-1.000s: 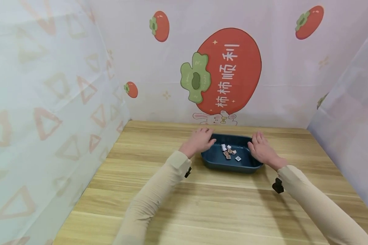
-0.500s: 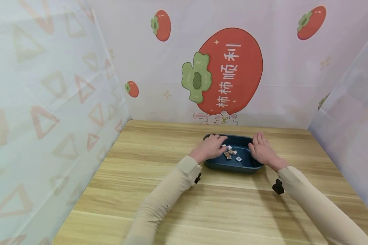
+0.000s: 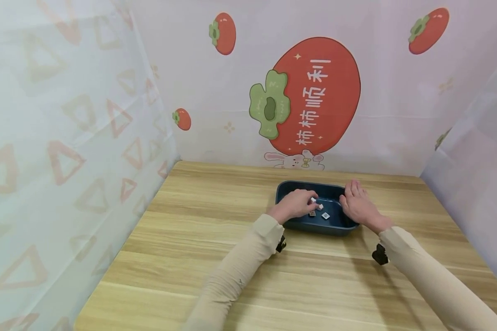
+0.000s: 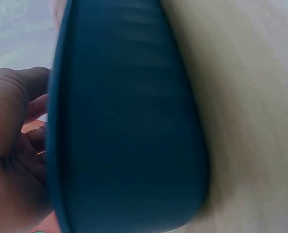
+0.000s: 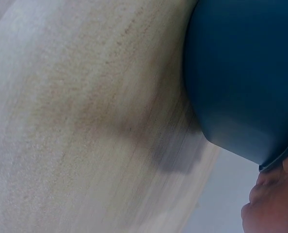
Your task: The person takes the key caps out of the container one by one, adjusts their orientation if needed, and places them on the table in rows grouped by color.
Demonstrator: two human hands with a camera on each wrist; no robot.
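Observation:
A deep, dark blue tray (image 3: 314,226) sits on the wooden table, with several small white and brown cube-like pieces inside. My left hand (image 3: 293,205) reaches over its near left side, fingers and thumb spread around a white cube (image 3: 313,200) and hiding some of the others. A marked square piece (image 3: 325,215) lies apart from the hand, to its right. At the right end, my right hand (image 3: 358,205) holds the rim, thumb on the inner side and fingers along the outside. The left wrist view shows mostly the tray's outer wall (image 4: 124,116), hiding the fingertips.
The wooden table (image 3: 182,248) stretches in front of and to the left of the tray. A printed cloth (image 3: 215,82) with persimmon pictures hangs behind it, and cloth walls close off both sides. Black wrist devices (image 3: 380,254) sit under both sleeves.
My left hand has left the tray's left rim and moved right, in over the cubes. My right hand has stayed at the right rim. The head view has shifted slightly.

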